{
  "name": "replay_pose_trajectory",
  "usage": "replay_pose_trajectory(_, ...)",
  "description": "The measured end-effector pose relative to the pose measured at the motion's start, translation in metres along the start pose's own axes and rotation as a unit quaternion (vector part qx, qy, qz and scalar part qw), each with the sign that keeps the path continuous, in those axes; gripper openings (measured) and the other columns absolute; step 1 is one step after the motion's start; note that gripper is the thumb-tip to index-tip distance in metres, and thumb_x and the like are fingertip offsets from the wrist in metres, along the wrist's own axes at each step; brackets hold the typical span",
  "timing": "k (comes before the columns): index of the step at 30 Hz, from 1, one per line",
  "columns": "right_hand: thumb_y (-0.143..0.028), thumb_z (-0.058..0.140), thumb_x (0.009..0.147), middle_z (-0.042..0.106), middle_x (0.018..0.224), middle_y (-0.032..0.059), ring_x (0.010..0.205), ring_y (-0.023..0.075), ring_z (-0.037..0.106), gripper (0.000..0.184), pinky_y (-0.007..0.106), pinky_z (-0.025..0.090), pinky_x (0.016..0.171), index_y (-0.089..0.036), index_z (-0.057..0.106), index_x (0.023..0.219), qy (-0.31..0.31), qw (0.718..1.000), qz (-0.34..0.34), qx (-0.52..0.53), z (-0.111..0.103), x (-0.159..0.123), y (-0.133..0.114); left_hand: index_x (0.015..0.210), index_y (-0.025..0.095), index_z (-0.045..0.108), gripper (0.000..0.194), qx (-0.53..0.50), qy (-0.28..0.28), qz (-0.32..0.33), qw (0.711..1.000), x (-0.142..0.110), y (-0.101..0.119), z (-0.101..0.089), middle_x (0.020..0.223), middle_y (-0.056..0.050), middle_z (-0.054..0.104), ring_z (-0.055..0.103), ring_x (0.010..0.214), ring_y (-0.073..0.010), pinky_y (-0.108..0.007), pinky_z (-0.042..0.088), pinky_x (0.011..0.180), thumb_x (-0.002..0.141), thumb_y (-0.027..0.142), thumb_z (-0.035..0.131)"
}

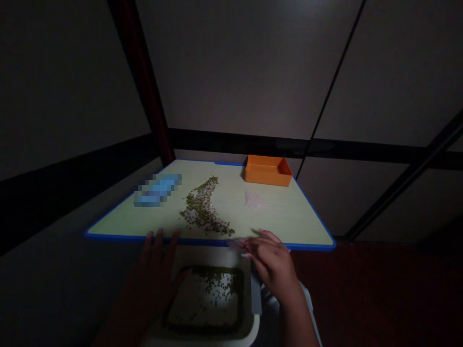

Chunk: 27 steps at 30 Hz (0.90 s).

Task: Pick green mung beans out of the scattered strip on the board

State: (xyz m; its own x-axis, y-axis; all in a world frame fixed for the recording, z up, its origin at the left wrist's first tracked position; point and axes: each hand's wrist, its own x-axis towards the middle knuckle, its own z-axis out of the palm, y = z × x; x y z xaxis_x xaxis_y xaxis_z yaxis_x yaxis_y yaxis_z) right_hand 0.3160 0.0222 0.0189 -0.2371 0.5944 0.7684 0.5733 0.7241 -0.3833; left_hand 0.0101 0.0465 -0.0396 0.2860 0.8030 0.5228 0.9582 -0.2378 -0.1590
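My right hand is at the table's front edge, fingers pinched on a thin see-through plastic piece whose exact kind is too dim to make out. Stretched fingers of my left hand touch or nearly touch the same edge further left, in shadow and holding nothing visible. Beyond the hands, a curved spread of small green beans mixed with pale grains lies on the table. A small pale heap of grains sits to its right. Below the edge, a white bin contains scattered green beans.
An orange open box stands at the table's back right. A blurred-out blue item lies at the left. The tabletop has a raised blue rim. Dark panelled walls close in behind and to the left.
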Motion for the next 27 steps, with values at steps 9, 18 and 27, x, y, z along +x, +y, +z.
replay_pose_trajectory(9, -0.016, 0.052, 0.097, 0.08, 0.102, 0.0041, 0.095, 0.0185, 0.075, 0.02, 0.043, 0.051, 0.104, -0.026, 0.067, 0.09, -0.033, 0.998, 0.004, -0.046, 0.004, -0.005, 0.0, 0.153, 0.017, 0.032, 0.079, 0.011, 0.028, 0.022, 0.999, -0.002, -0.006, 0.004, 0.153, -0.029, 0.045, 0.037, 0.146, -0.0464, -0.06, 0.048, 0.102, 0.089, 0.061, 0.042)
replay_pose_trajectory(18, -0.014, 0.055, 0.096, 0.079, 0.106, 0.0063, 0.099, 0.0195, 0.075, 0.016, 0.044, 0.053, 0.102, -0.023, 0.068, 0.094, -0.024, 0.997, 0.011, -0.072, -0.002, -0.008, 0.011, 0.153, 0.016, 0.032, 0.077, 0.033, 0.036, 0.028, 0.998, -0.002, -0.006, 0.004, 0.153, -0.029, 0.045, 0.038, 0.145, -0.0461, -0.057, 0.051, 0.099, 0.09, 0.06, 0.04)
replay_pose_trajectory(27, -0.015, 0.051, 0.097, 0.08, 0.103, 0.0066, 0.096, 0.0175, 0.075, 0.019, 0.041, 0.054, 0.101, -0.024, 0.068, 0.093, 0.006, 0.997, -0.003, -0.078, -0.001, -0.01, 0.01, 0.152, 0.013, 0.033, 0.077, 0.031, 0.053, 0.047, 0.997, 0.001, -0.008, 0.002, 0.15, -0.032, 0.048, 0.042, 0.142, -0.0479, -0.059, 0.052, 0.097, 0.09, 0.059, 0.041)
